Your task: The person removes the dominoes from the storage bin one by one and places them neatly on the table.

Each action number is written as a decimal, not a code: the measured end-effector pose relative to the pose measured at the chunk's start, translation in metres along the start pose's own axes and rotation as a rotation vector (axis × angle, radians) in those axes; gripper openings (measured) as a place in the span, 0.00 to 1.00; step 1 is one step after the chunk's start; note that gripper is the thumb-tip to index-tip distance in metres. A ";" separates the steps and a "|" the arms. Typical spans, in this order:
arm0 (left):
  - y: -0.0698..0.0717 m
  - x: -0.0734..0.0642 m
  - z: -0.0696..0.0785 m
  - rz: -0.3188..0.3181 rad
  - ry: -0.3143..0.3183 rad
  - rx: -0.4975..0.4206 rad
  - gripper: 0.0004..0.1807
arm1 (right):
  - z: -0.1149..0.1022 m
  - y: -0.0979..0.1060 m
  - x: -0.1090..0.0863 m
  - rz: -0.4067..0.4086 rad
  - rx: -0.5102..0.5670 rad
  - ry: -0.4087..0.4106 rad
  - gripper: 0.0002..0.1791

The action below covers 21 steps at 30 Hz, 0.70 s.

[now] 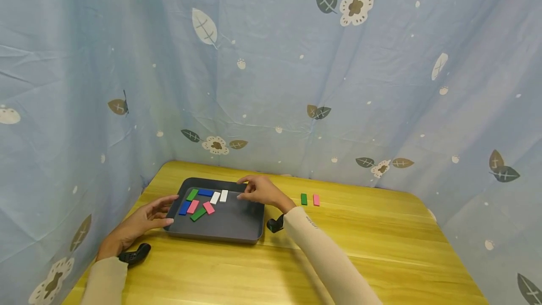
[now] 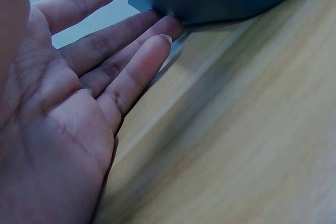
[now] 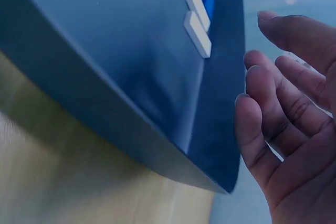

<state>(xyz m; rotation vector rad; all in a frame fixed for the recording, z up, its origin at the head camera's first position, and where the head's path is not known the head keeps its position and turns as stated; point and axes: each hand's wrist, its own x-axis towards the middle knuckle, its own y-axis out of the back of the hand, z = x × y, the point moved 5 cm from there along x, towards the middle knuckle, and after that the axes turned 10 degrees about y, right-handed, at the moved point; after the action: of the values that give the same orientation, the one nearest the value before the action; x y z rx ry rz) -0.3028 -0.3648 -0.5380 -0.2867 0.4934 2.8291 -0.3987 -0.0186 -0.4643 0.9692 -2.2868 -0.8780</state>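
Observation:
A dark grey tray lies on the table with several small flat blocks in its left and back part. Two white blocks stand side by side, a blue block is left of them, and pink and green ones are scattered nearer. My left hand is at the tray's left side, fingers extended, fingertips right at its outer wall in the left wrist view. Over the back right corner hovers my right hand. Its loosely bent fingers hold nothing, thumb apart from them.
Right of the tray, a green block and a pink block lie on the yellow wooden table. A blue patterned curtain hangs behind the table and along its sides. Each wrist wears a black device.

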 end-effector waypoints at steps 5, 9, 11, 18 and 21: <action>0.000 0.000 0.000 -0.010 -0.008 -0.003 0.40 | 0.002 -0.012 0.009 -0.014 0.010 -0.003 0.28; -0.001 0.001 -0.001 -0.009 -0.010 -0.006 0.40 | 0.000 -0.020 0.014 -0.031 0.028 -0.019 0.28; -0.001 0.002 -0.002 -0.008 -0.008 -0.009 0.40 | -0.002 -0.024 0.017 -0.041 0.032 -0.030 0.28; -0.001 0.003 -0.004 -0.011 -0.007 -0.001 0.40 | -0.009 -0.036 0.026 -0.070 0.050 -0.051 0.27; -0.001 0.002 -0.002 -0.012 -0.012 0.001 0.40 | -0.005 -0.041 0.029 -0.074 0.054 -0.063 0.27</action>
<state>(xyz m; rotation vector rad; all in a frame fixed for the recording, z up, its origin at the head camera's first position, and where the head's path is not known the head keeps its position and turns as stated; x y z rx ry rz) -0.3043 -0.3643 -0.5411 -0.2717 0.4885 2.8174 -0.3957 -0.0649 -0.4848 1.0695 -2.3523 -0.8926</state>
